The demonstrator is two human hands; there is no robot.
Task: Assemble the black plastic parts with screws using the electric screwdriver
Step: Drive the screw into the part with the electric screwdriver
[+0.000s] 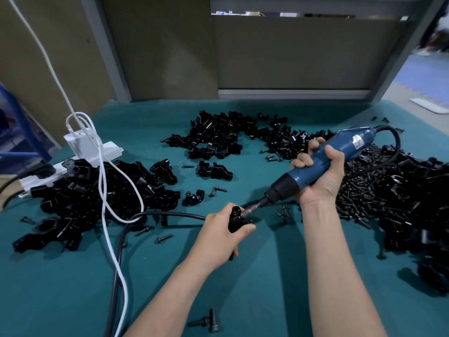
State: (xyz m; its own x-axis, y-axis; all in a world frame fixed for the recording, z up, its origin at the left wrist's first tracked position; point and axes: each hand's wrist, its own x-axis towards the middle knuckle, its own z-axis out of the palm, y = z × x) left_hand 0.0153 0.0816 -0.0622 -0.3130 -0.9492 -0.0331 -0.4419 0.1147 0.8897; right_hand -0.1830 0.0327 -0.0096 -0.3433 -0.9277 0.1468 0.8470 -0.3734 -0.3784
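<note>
Right hand [320,176] wrapped around blue electric screwdriver [323,161], fingers curled over the barrel, thumb on top. Tool tilted, bit end pointing down-left, its tip meeting the black plastic part [237,221] held by left hand [222,239]. Left hand grips that part firmly, thumb across its near side, part raised just above the teal table [255,288]. Black power cord [393,152] loops out of the screwdriver's far end, runs right. Another black cable [170,214] lies on the table left of the left hand. Loose screws [284,215] scattered just beside the hands; two more near the bottom edge. Big heap of screws and parts [388,198] on the right. Pile of black parts [226,137] far centre, another pile [92,190] left. White power strip [97,154] far left, white cable [107,203] draped over the left pile.
</note>
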